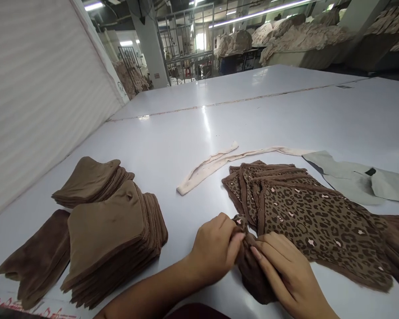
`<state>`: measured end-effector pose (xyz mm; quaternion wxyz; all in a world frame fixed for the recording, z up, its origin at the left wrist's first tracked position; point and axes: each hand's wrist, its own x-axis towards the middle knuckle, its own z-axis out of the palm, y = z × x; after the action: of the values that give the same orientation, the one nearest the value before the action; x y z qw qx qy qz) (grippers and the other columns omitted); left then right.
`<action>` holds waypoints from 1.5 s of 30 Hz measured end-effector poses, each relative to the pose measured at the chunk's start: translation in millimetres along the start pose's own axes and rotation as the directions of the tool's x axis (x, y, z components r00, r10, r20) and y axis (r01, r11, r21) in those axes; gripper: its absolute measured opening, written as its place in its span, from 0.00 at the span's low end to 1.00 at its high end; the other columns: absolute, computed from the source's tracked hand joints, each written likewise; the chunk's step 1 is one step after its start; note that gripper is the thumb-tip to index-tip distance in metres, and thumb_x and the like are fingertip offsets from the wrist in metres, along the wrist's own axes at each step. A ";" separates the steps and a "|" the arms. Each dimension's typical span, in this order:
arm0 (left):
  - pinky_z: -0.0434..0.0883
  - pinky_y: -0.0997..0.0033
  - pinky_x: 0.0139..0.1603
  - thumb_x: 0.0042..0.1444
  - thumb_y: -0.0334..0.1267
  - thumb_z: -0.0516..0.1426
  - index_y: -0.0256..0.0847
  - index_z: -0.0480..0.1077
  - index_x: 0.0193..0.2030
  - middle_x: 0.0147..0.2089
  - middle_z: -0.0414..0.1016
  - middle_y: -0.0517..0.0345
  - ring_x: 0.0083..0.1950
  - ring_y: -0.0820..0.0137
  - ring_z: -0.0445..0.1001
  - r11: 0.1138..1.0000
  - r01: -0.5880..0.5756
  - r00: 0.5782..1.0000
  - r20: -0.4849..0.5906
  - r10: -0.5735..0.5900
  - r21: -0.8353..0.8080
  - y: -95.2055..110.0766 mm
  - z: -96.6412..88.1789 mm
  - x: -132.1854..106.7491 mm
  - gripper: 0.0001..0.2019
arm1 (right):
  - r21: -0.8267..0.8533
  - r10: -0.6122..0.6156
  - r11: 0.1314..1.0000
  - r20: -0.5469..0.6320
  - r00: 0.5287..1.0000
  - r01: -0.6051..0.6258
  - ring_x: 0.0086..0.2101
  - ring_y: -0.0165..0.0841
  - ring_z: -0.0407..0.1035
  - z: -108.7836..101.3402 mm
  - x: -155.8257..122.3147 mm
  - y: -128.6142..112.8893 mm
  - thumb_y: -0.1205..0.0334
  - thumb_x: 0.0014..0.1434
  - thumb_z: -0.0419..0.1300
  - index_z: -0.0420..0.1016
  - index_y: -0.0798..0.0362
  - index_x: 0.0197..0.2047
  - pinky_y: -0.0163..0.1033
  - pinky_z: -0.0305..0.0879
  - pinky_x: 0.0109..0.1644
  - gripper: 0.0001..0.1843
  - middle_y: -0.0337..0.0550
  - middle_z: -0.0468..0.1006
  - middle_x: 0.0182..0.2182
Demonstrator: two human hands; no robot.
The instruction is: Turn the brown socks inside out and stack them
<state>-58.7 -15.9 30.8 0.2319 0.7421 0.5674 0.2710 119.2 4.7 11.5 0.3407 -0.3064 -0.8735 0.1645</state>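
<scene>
A bunched piece of brown fabric (256, 277) with a bit of leopard print at its top is between my two hands, close to the front of the table. My left hand (216, 248) is closed on its upper end, thumb pressed against the fingers. My right hand (286, 270) grips the same piece from the right, fingers and thumb pinched together over it. Just beyond lies a stack of leopard-print fabric pieces (306, 217) with brown backing. The part of the fabric inside my fingers is hidden.
Stacks of plain brown fabric pieces (109, 226) lie on the left of the white table (173, 137). A pale pink fabric strip (199, 173) and grey-green sheets (352, 177) lie behind the print stack. A white ridged roll (43, 79) borders the left. Fabric heaps (306, 42) stand far back.
</scene>
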 end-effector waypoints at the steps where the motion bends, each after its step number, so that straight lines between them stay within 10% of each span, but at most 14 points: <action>1: 0.60 0.68 0.36 0.61 0.38 0.45 0.40 0.60 0.31 0.34 0.65 0.56 0.34 0.68 0.62 0.996 0.049 0.999 -0.007 -0.050 -0.068 -7.9 7.6 3.7 0.09 | 0.048 -0.004 0.999 -0.013 1.000 0.005 0.28 0.33 0.62 -2.4 -1.8 -1.5 0.72 0.59 0.50 0.66 0.51 0.32 0.40 0.59 0.32 0.08 0.41 0.68 0.26; 5: 0.60 0.71 0.33 0.61 0.38 0.42 0.41 0.54 0.25 0.27 0.60 0.60 0.30 0.71 0.60 0.898 0.272 0.955 -0.015 -0.295 -0.346 -39.4 28.5 14.3 0.13 | 0.151 0.022 0.989 -0.178 0.984 0.005 0.35 0.37 0.66 -15.0 -15.7 -7.5 0.75 0.56 0.52 0.69 0.50 0.41 0.41 0.63 0.38 0.13 0.45 0.71 0.33; 10: 0.61 0.72 0.30 0.61 0.39 0.44 0.39 0.59 0.25 0.24 0.62 0.61 0.27 0.72 0.62 0.874 0.294 0.956 0.106 -0.275 -0.386 -39.6 21.3 12.7 0.14 | 0.315 0.410 0.895 -0.300 0.861 -0.316 0.39 0.38 0.69 -19.8 -29.6 -3.3 0.67 0.62 0.50 0.73 0.44 0.45 0.39 0.65 0.42 0.13 0.42 0.74 0.38; 16: 0.63 0.69 0.37 0.55 0.34 0.51 0.40 0.61 0.35 0.33 0.65 0.57 0.35 0.69 0.63 0.975 -0.155 0.919 -0.385 0.082 -0.161 -1.6 -7.8 2.1 0.01 | 0.362 0.403 0.874 -0.164 0.900 -0.326 0.42 0.34 0.71 -13.8 -29.1 7.7 0.61 0.63 0.50 0.73 0.44 0.47 0.29 0.68 0.40 0.13 0.39 0.76 0.40; 20: 0.64 0.69 0.36 0.53 0.34 0.53 0.39 0.63 0.36 0.35 0.67 0.55 0.34 0.70 0.64 0.967 0.003 0.998 -0.056 -0.018 -0.255 2.4 -2.0 0.1 0.04 | 0.560 0.556 0.716 -0.095 0.826 -0.418 0.43 0.36 0.72 -5.5 -28.2 -3.9 0.56 0.62 0.52 0.75 0.44 0.45 0.29 0.70 0.41 0.13 0.40 0.77 0.41; 24: 0.64 0.75 0.30 0.53 0.36 0.52 0.38 0.65 0.35 0.32 0.66 0.59 0.28 0.76 0.64 0.749 0.311 0.946 0.269 -0.183 -0.584 -2.5 14.9 -0.5 0.05 | 0.765 0.818 0.422 -0.090 0.567 -0.487 0.42 0.39 0.73 8.5 -31.0 -18.6 0.49 0.59 0.54 0.76 0.45 0.42 0.30 0.70 0.41 0.15 0.40 0.79 0.39; 26: 0.64 0.76 0.28 0.51 0.36 0.53 0.36 0.66 0.33 0.28 0.65 0.60 0.26 0.76 0.64 0.613 0.410 0.909 0.356 -0.215 -0.676 -3.7 21.1 -1.0 0.05 | 0.785 0.850 0.369 -0.070 0.522 -0.497 0.43 0.40 0.73 13.4 -33.9 -17.6 0.46 0.58 0.54 0.76 0.46 0.41 0.31 0.70 0.41 0.16 0.40 0.80 0.39; 29: 0.62 0.78 0.23 0.49 0.33 0.53 0.36 0.64 0.28 0.25 0.63 0.62 0.23 0.77 0.64 0.604 0.427 0.904 0.294 -0.311 -0.673 -8.0 21.8 0.5 0.03 | 0.684 0.795 0.479 -0.072 0.602 -0.550 0.43 0.41 0.72 12.9 -38.4 -2.5 0.47 0.59 0.54 0.75 0.47 0.41 0.34 0.69 0.43 0.16 0.42 0.79 0.40; 35: 0.59 0.73 0.30 0.45 0.27 0.52 0.39 0.59 0.23 0.26 0.62 0.62 0.29 0.73 0.62 0.974 0.173 0.976 -0.103 -0.190 -0.147 -14.3 0.9 11.2 0.05 | 0.032 0.440 0.896 -0.202 0.875 -0.443 0.49 0.46 0.67 4.6 -28.3 12.1 0.53 0.59 0.53 0.71 0.50 0.44 0.50 0.62 0.51 0.15 0.51 0.72 0.49; 39: 0.56 0.75 0.28 0.48 0.30 0.51 0.39 0.58 0.22 0.24 0.62 0.63 0.27 0.75 0.59 0.957 0.181 0.983 0.045 -0.175 -0.227 -8.6 -7.3 16.0 0.06 | -0.200 0.194 0.956 -0.115 0.974 -0.214 0.44 0.45 0.67 13.4 -12.8 -2.8 0.55 0.56 0.59 0.67 0.49 0.50 0.51 0.61 0.47 0.18 0.49 0.73 0.45; 42: 0.54 0.77 0.26 0.49 0.31 0.51 0.38 0.58 0.22 0.23 0.57 0.64 0.25 0.77 0.55 0.838 0.263 0.954 0.260 -0.151 -0.479 -16.2 -6.4 18.3 0.07 | 0.065 0.267 0.962 -0.004 0.964 -0.266 0.36 0.37 0.67 14.5 -6.8 -4.1 0.61 0.61 0.53 0.68 0.49 0.35 0.42 0.64 0.40 0.04 0.43 0.73 0.33; 45: 0.55 0.77 0.23 0.54 0.36 0.49 0.38 0.58 0.22 0.20 0.54 0.65 0.22 0.78 0.53 0.698 0.380 0.872 0.486 -0.052 -0.607 -33.1 0.9 20.3 0.10 | 0.451 0.454 0.769 0.115 0.883 -0.454 0.33 0.34 0.67 7.9 -6.4 2.4 0.58 0.61 0.53 0.66 0.50 0.29 0.36 0.64 0.36 0.10 0.40 0.70 0.29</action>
<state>-77.5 11.9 11.4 0.6399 0.5697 0.4457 0.2592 118.5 1.8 1.5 0.3544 -0.4175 -0.7079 0.4461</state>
